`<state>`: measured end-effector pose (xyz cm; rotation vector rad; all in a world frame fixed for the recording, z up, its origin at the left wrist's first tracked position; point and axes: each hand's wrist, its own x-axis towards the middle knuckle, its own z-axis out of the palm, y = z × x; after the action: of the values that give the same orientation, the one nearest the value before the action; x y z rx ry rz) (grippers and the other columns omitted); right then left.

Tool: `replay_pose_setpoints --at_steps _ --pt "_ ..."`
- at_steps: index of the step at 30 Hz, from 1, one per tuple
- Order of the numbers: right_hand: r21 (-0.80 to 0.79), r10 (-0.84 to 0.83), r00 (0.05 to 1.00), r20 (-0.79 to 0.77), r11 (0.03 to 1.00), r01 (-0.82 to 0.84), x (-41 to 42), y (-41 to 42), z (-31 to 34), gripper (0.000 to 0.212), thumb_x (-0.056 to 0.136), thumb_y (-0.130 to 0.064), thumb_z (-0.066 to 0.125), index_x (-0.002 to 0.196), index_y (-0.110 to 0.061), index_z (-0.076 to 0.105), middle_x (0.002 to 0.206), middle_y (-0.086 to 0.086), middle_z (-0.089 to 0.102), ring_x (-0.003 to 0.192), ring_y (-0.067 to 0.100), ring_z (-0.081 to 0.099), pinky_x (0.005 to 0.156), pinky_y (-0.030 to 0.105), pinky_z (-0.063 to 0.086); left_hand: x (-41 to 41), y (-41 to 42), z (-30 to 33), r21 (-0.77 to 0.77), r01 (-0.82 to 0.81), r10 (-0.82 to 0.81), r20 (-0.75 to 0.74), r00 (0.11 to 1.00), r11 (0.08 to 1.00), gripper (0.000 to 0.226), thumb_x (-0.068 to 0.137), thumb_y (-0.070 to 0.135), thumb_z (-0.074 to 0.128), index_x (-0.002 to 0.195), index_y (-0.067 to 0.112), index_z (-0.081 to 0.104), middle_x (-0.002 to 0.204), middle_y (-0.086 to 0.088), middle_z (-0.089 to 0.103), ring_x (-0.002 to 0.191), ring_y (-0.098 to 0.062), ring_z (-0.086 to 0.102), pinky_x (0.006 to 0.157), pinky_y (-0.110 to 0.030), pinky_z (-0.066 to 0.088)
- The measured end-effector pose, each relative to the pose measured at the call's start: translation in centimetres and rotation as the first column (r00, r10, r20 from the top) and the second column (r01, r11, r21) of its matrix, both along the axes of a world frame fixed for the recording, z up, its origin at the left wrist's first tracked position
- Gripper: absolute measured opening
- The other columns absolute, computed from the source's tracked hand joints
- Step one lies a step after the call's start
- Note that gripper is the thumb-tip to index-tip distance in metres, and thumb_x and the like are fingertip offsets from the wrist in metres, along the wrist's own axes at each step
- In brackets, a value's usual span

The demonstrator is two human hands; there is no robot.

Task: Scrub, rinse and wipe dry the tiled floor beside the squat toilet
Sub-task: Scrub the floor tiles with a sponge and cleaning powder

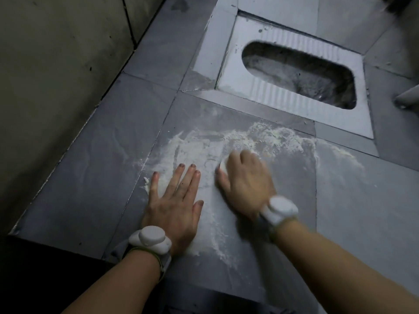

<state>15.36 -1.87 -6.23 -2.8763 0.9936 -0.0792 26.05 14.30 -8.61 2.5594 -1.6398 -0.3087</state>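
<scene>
The right hand (246, 184) curls down over a small pale scrubber (223, 165), only an edge of which shows past the fingers, so what kind it is cannot be told; the hand is blurred, which suggests a scrubbing stroke. The left hand (175, 202) lies flat and spread on the floor (108, 177), holding nothing and bracing the body. Each wrist carries a white band. Around both hands white foam (226, 137) is smeared across the grey tiles, reaching toward the toilet (294, 73) just beyond. The scrubber looks light and probably soft, best pressed from above with the palm, as it is now. The wet, soapy tile is likely slick, so the bracing palm could slide. Rinsing and wiping are not yet done.
</scene>
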Motion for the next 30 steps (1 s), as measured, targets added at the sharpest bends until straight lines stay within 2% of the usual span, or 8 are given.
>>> replay_pose_setpoints --at_steps 3,6,9,14,17,21,26,30 --pt "0.012 0.116 0.993 -0.035 0.993 -0.116 -3.1 3.1 0.3 0.050 0.095 -0.054 0.039 0.119 -0.012 0.052 0.100 0.008 0.053 0.084 0.029 0.049 0.073 0.042 0.044 0.2 -0.1 0.0 -0.009 0.005 -0.005 0.001 1.000 1.000 0.065 0.096 0.044 0.031 0.154 0.016 0.024 0.163 0.003 0.015 0.151 -0.015 0.009 0.117 -0.060 0.012" --pt "-0.013 0.154 0.987 -0.052 0.988 -0.155 -1.5 0.4 -0.1 0.047 0.094 -0.054 0.039 0.113 -0.013 0.050 0.099 0.009 0.052 0.083 0.029 0.048 0.072 0.041 0.044 0.2 -0.1 0.1 -0.010 0.008 -0.008 0.010 1.000 1.000 0.065 0.096 0.044 0.030 0.154 0.016 0.024 0.163 0.002 0.016 0.151 -0.016 0.010 0.117 -0.060 0.011" --pt "-0.071 0.039 0.999 -0.019 0.997 -0.040 2.7 -5.0 -1.0 0.040 0.095 -0.053 0.035 0.108 -0.015 0.043 0.100 0.014 0.051 0.085 0.033 0.050 0.070 0.040 0.038 0.5 -0.1 0.0 -0.002 0.005 -0.005 0.006 1.000 1.000 0.065 0.096 0.044 0.030 0.154 0.015 0.025 0.163 0.001 0.016 0.151 -0.017 0.011 0.116 -0.061 0.013" --pt "-0.113 -0.236 0.971 -0.024 0.966 0.232 6.5 -10.4 -1.4 0.044 0.097 -0.052 0.034 0.117 -0.013 0.040 0.112 0.020 0.051 0.094 0.042 0.052 0.073 0.043 0.036 0.3 -0.2 0.1 -0.007 0.006 -0.006 -0.004 1.000 1.000 0.066 0.095 0.045 0.033 0.154 0.016 0.025 0.163 0.001 0.016 0.151 -0.017 0.009 0.116 -0.061 0.014" --pt "-0.082 -0.100 0.995 0.018 0.991 0.101 5.4 -7.2 -0.9 0.041 0.096 -0.051 0.037 0.111 -0.014 0.042 0.106 0.016 0.052 0.090 0.038 0.052 0.074 0.044 0.042 0.3 -0.2 0.0 -0.027 0.011 -0.012 -0.010 1.000 1.000 0.065 0.095 0.044 0.036 0.153 0.015 0.027 0.163 0.001 0.018 0.151 -0.017 0.011 0.115 -0.061 0.015" --pt "0.001 0.105 0.994 -0.041 0.994 -0.105 -0.5 -2.3 -0.2 0.043 0.094 -0.055 0.035 0.108 -0.016 0.048 0.097 0.007 0.048 0.083 0.028 0.046 0.074 0.038 0.037 0.3 -0.1 0.1 -0.023 0.009 -0.010 -0.020 1.000 1.000 0.065 0.096 0.044 0.035 0.154 0.016 0.026 0.163 0.001 0.016 0.151 -0.017 0.009 0.115 -0.061 0.014" --pt "0.001 -0.179 0.982 -0.059 0.984 0.180 -6.2 -1.8 -0.2 0.045 0.093 -0.055 0.032 0.103 -0.013 0.047 0.096 0.011 0.051 0.081 0.035 0.050 0.070 0.042 0.040 0.5 -0.3 -0.3 0.003 0.007 -0.007 -0.003 1.000 1.000 0.065 0.096 0.044 0.030 0.154 0.015 0.025 0.163 0.002 0.016 0.151 -0.016 0.011 0.115 -0.062 0.013" --pt "0.043 -0.092 0.993 -0.076 0.994 0.095 -8.6 5.5 0.6 0.050 0.093 -0.053 0.037 0.115 -0.011 0.050 0.099 0.009 0.052 0.084 0.032 0.050 0.074 0.043 0.042 0.0 0.1 0.1 0.074 0.010 -0.011 0.014 1.000 0.997 0.066 0.097 0.046 0.016 0.156 0.017 0.010 0.164 0.004 0.004 0.151 -0.014 -0.001 0.117 -0.061 0.004"
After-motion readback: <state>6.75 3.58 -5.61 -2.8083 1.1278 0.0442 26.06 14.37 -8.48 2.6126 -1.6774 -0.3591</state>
